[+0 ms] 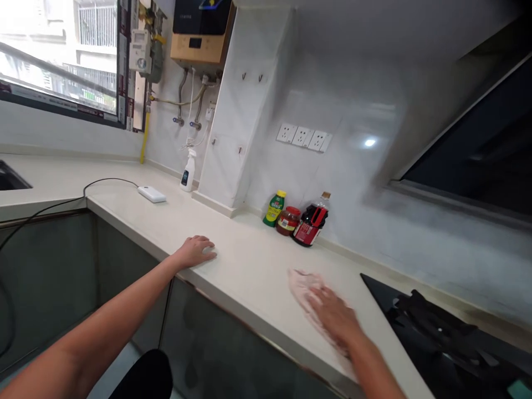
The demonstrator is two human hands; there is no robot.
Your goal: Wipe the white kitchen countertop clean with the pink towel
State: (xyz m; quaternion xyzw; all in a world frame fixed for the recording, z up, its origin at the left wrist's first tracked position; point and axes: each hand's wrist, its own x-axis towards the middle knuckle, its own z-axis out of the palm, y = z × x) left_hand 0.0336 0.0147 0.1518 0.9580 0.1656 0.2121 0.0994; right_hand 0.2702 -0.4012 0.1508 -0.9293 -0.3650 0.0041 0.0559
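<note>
My right hand [332,315] presses a pale pink cloth [300,280] flat against the white countertop [249,266], a little left of the black gas stove. Motion blurs the hand and cloth slightly, and part of the cloth lies hidden under the palm. At the counter's front edge, my left hand [194,252] rests on the surface with its fingers apart and nothing in it. Between the hands and the wall stand a green bottle with a yellow cap [275,209], a red-lidded jar [288,220] and a large dark bottle with a red label [310,224].
The gas stove [399,310] borders the right side. Farther left are a white spray bottle [188,172] and a white power bank [152,194] with a black cable [106,179]. A sink [12,177] sits at far left. Sockets [303,137] line the wall.
</note>
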